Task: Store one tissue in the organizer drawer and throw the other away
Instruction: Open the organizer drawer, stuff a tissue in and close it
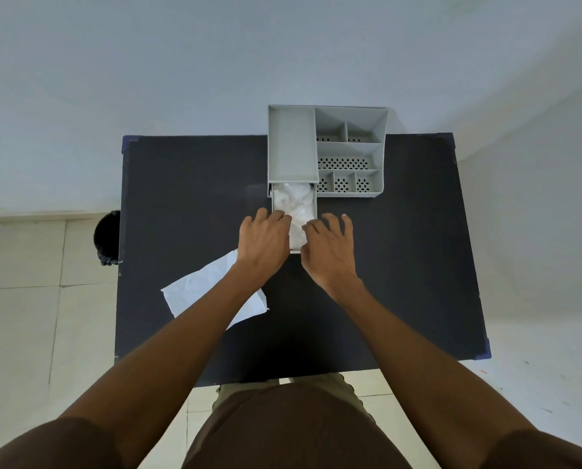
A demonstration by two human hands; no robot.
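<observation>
Tissue [294, 206], crumpled and white, fills the pulled-out drawer [313, 211] at the front left of the grey desk organizer [291, 147], which stands at the far edge of the black table [401, 248]. Both hands rest on the drawer's near end: the left hand [264, 243] has curled fingers on the tissue and the left rim, the right hand [330, 250] has spread fingers at the right rim; whether either pinches anything I cannot tell. A second, flat tissue [198, 287] lies partly under the left forearm. A black bin [108, 236] stands left of the table. No writing is readable.
</observation>
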